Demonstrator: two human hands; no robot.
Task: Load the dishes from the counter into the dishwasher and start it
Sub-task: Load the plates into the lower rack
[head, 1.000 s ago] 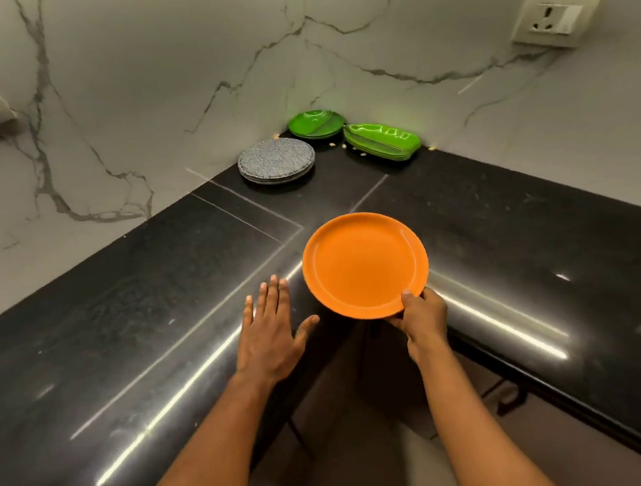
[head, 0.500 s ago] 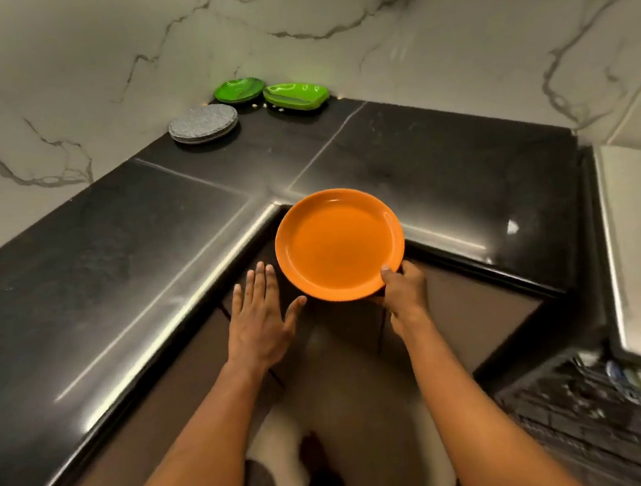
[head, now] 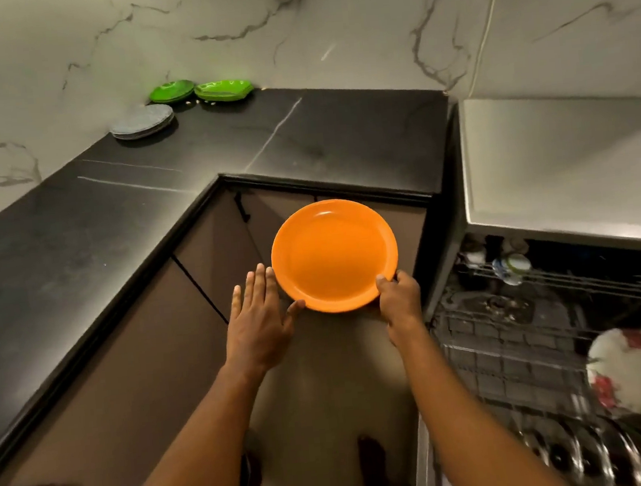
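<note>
Thumb on the near rim, my right hand [head: 399, 294] is gripping the orange plate [head: 334, 255]; the rest of those fingers are hiding under it, presumably curling up against the underside. I am keeping the plate level and face up in the air, off the bench [head: 78, 233] and over the floor, just left of the open dishwasher [head: 556, 168]. My left hand [head: 255, 318] is hovering flat beside the plate's left edge, fingers [head: 260, 283] straight and grasping nothing. I am holding it there, I think, as a guard in case the one-sided grip is slipping. Whether its thumb is touching the rim I cannot tell. The lower rack [head: 513, 342] is standing pulled out to my right, with a white plate [head: 626, 371] already sitting on edge in it, so I am judging that this one needs tipping upright for a free slot. Grey plates [head: 142, 120] and green dishes [head: 201, 90] are waiting in the bench's far corner.
</note>
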